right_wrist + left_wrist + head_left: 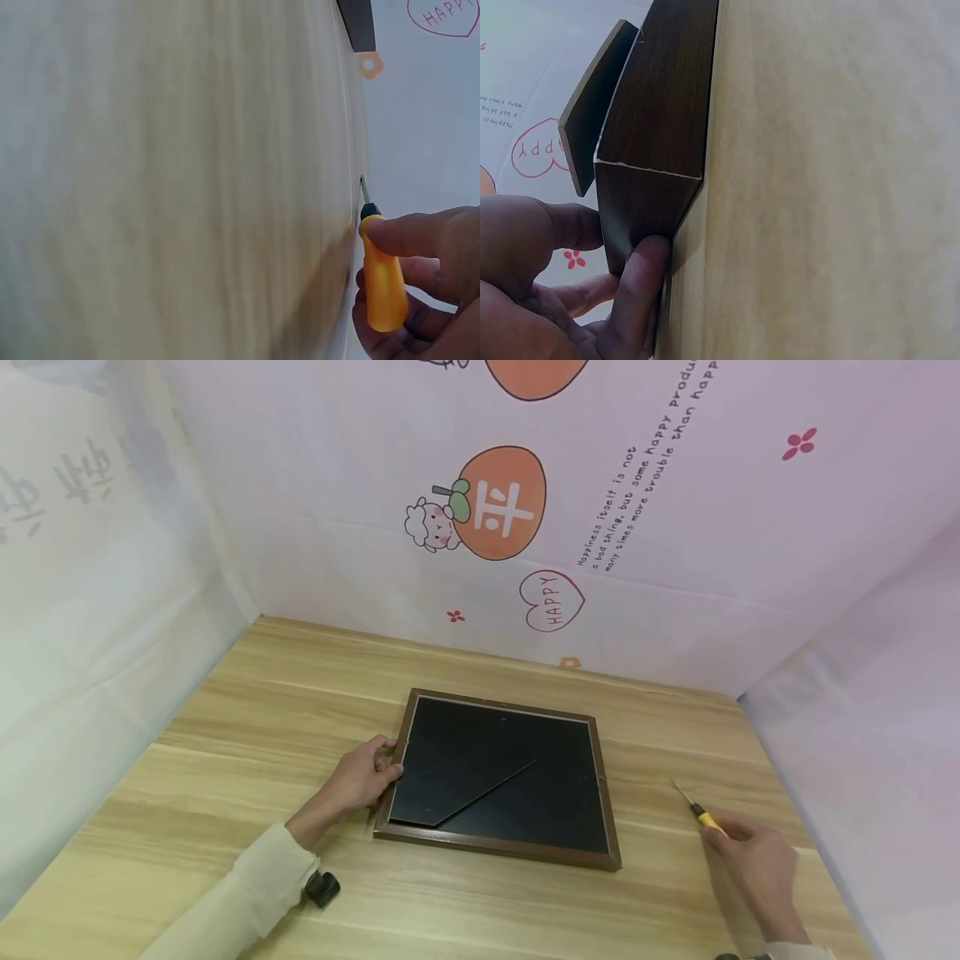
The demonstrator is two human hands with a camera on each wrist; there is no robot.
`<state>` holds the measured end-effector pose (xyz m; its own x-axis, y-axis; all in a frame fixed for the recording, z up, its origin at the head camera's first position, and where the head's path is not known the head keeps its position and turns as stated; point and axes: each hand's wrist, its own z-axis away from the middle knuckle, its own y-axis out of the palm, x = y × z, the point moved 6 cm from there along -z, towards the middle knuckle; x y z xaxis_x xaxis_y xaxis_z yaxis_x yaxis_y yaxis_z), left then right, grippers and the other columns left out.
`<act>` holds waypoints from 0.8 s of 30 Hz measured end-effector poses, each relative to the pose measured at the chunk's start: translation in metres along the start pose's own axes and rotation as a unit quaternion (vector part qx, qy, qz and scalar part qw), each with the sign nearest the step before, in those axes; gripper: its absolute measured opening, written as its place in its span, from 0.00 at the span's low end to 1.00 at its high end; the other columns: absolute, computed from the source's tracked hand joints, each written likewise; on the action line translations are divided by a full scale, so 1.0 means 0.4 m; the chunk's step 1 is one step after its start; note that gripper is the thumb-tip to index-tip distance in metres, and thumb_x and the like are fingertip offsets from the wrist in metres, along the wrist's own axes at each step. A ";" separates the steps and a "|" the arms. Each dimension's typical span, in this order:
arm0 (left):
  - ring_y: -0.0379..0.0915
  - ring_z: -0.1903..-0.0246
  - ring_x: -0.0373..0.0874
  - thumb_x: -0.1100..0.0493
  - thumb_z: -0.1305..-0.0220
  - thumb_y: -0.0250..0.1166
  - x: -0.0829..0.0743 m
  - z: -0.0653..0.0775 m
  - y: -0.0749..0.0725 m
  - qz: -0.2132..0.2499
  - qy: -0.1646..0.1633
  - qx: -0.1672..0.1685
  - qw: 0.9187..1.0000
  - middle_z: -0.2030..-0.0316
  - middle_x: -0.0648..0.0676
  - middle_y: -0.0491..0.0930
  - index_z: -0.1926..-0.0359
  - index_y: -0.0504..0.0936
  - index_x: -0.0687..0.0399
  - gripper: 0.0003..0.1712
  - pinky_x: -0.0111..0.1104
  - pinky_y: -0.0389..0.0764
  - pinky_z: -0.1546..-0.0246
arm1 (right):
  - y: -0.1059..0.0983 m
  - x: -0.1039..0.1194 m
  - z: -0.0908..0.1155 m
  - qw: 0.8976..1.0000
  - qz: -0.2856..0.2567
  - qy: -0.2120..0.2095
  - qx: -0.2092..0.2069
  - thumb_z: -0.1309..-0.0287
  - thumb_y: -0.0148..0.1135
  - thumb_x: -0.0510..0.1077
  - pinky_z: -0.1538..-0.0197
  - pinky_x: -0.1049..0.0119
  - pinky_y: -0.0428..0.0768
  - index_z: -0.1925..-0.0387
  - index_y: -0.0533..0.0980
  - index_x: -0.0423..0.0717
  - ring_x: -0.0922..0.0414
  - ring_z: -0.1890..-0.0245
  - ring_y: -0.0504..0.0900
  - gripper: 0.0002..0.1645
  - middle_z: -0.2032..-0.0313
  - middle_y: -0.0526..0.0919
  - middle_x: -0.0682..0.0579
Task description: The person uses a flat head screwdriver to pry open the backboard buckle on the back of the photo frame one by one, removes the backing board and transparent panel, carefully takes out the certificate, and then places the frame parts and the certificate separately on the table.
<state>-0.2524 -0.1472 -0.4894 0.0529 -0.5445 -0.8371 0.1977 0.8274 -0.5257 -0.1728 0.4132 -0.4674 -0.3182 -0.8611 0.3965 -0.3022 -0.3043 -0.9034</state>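
A brown picture frame point(495, 846) lies face down on the wooden table, its black backing board point(555, 810) and slanting support leg point(450, 785) facing up. My left hand point(360, 779) grips the frame's left edge near the lower corner, thumb at the upper edge and fingers along the side. The left wrist view shows the frame's dark side point(660, 97) and the leg point(589, 112) standing slightly off the back. Out to the right, my right hand point(759, 864) holds a yellow-handled screwdriver point(384, 292) just above or against the table, its thin shaft pointing away from me.
The wood-grain table point(225, 793) ends at a printed white cloth wall point(345, 543) behind the frame. Plain white sheets stand along the left point(82, 635) and right point(870, 718) sides. A black wrist camera point(322, 888) sits on the left cuff.
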 end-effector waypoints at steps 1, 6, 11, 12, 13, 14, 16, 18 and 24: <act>0.67 0.86 0.38 0.60 0.33 0.61 0.000 0.000 0.000 -0.001 0.000 0.000 1.000 0.73 0.52 0.75 0.34 0.68 0.60 0.27 0.27 0.68 0.85 | -0.001 -0.003 0.000 1.000 0.000 0.004 0.004 0.49 0.73 0.50 0.67 0.65 0.69 0.61 0.86 0.42 0.41 0.61 0.84 0.17 0.61 0.88 0.41; 0.66 0.87 0.37 0.60 0.33 0.61 0.001 -0.001 0.000 -0.004 -0.001 0.001 1.000 0.74 0.52 0.75 0.34 0.68 0.60 0.27 0.27 0.68 0.85 | -0.005 -0.019 -0.005 1.000 0.004 0.022 0.015 0.46 0.71 0.51 0.67 0.64 0.68 0.60 0.85 0.40 0.39 0.60 0.83 0.19 0.60 0.88 0.40; 0.66 0.87 0.37 0.60 0.33 0.61 0.001 0.000 -0.001 -0.003 -0.001 0.000 1.000 0.74 0.52 0.75 0.34 0.69 0.60 0.27 0.27 0.68 0.85 | -0.010 -0.042 -0.018 0.999 0.000 0.035 0.012 0.45 0.70 0.51 0.66 0.61 0.68 0.60 0.84 0.38 0.38 0.60 0.82 0.20 0.59 0.87 0.38; 0.66 0.87 0.37 0.60 0.33 0.61 0.000 0.000 -0.001 -0.002 -0.001 0.000 1.000 0.74 0.52 0.75 0.34 0.69 0.60 0.27 0.27 0.68 0.85 | -0.010 -0.048 -0.021 0.999 -0.001 0.037 0.012 0.45 0.69 0.51 0.66 0.60 0.68 0.60 0.84 0.38 0.38 0.59 0.82 0.20 0.59 0.87 0.37; 0.66 0.87 0.38 0.60 0.33 0.61 0.000 0.000 -0.001 -0.002 -0.001 0.000 1.000 0.74 0.52 0.75 0.34 0.69 0.60 0.27 0.27 0.68 0.85 | -0.011 -0.053 -0.024 0.999 -0.001 0.039 0.012 0.45 0.69 0.51 0.65 0.59 0.68 0.60 0.84 0.37 0.37 0.58 0.81 0.21 0.58 0.86 0.36; 0.66 0.87 0.38 0.60 0.33 0.61 0.000 0.001 0.000 -0.001 -0.002 0.000 1.000 0.74 0.52 0.75 0.34 0.69 0.60 0.27 0.27 0.68 0.85 | -0.011 -0.058 -0.026 0.999 -0.001 0.041 0.011 0.45 0.69 0.51 0.65 0.58 0.69 0.60 0.83 0.37 0.36 0.57 0.81 0.21 0.58 0.86 0.36; 0.66 0.87 0.38 0.60 0.33 0.61 -0.001 0.001 0.000 -0.002 -0.002 -0.001 1.000 0.74 0.52 0.75 0.34 0.69 0.60 0.27 0.27 0.68 0.85 | -0.011 -0.069 -0.031 0.999 -0.004 0.046 0.011 0.45 0.69 0.51 0.64 0.56 0.69 0.60 0.83 0.36 0.35 0.56 0.81 0.22 0.58 0.86 0.35; 0.66 0.87 0.38 0.60 0.33 0.61 -0.002 0.001 0.000 -0.003 -0.002 -0.001 1.000 0.74 0.52 0.75 0.34 0.69 0.60 0.27 0.27 0.68 0.85 | -0.010 -0.079 -0.035 0.999 -0.006 0.052 0.011 0.46 0.69 0.51 0.63 0.55 0.69 0.60 0.83 0.35 0.34 0.55 0.80 0.22 0.58 0.86 0.35; 0.66 0.87 0.37 0.60 0.33 0.61 -0.001 0.001 0.000 -0.005 -0.001 -0.003 1.000 0.74 0.51 0.74 0.35 0.69 0.60 0.27 0.27 0.68 0.85 | -0.008 -0.094 -0.047 0.998 -0.009 0.054 0.019 0.45 0.68 0.51 0.64 0.59 0.67 0.60 0.83 0.35 0.38 0.59 0.81 0.22 0.60 0.87 0.36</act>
<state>-0.2522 -0.1470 -0.4892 0.0532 -0.5523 -0.8320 0.1928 0.8232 -0.5341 -0.1766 0.4541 -0.4763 -0.4092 -0.8065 0.4267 -0.2755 -0.3366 -0.9004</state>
